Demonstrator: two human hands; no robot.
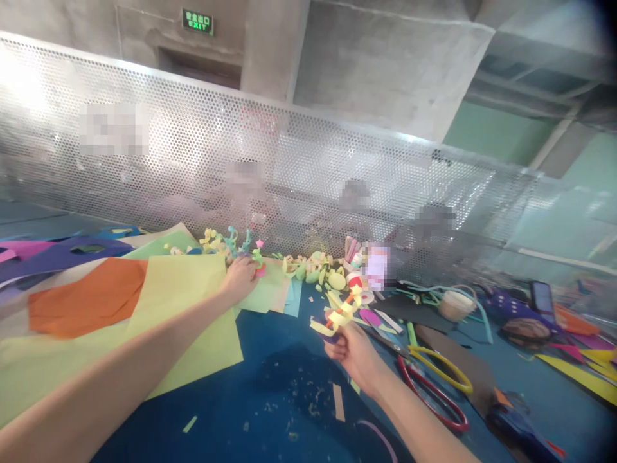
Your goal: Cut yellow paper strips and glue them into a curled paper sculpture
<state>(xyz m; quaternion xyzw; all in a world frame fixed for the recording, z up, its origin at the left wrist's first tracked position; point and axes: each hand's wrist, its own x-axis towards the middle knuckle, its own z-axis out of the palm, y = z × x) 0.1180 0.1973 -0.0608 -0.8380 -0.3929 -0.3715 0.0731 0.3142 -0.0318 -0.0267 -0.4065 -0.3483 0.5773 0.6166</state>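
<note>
My right hand is closed around the lower end of a yellow and orange paper spiral, holding it upright above the blue table. Farther off, my left hand reaches over the paper sheets. Its fingers are curled against a small green paper spiral with a pink star on top and a pink base. Blue and teal paper curls stand just behind that hand, beside yellow paper curls. Light green and yellow cut pieces are heaped to its right.
Yellow paper sheets and an orange sheet cover the left side. At right lie scissors with red and yellow handles, a cup, a phone and a roll of tape. A perforated metal screen rises behind.
</note>
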